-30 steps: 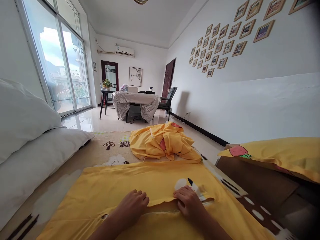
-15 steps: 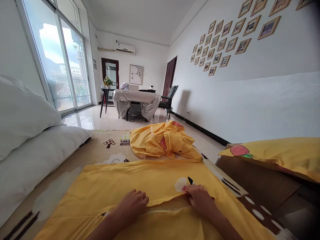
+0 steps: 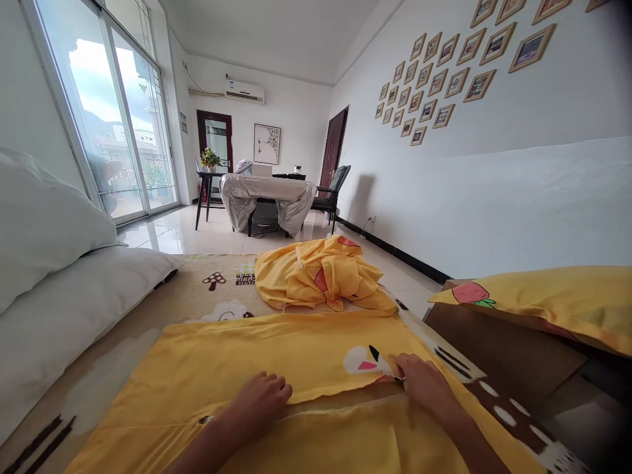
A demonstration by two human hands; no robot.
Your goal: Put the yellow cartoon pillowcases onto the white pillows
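A yellow cloth [image 3: 212, 362] with a white, pink and black print lies spread over the patterned blanket, with a long opening across its middle. My left hand [image 3: 261, 398] is closed at the opening's edge, left of centre, its fingers curled on the fabric. Right of the print, my right hand [image 3: 424, 382] pinches the upper edge of the opening in the yellow cloth. Beyond the spread cloth lies a crumpled yellow cloth [image 3: 320, 273] with red prints.
White pillows [image 3: 89, 283] are stacked on the left. At the right, another yellow printed fabric [image 3: 553, 303] rests on a brown box [image 3: 513, 349]. A covered table [image 3: 269, 187] and a black chair [image 3: 336, 191] stand farther back.
My right hand has moved right along the edge of the opening, uncovering the pink part of the print. My left hand has hardly moved.
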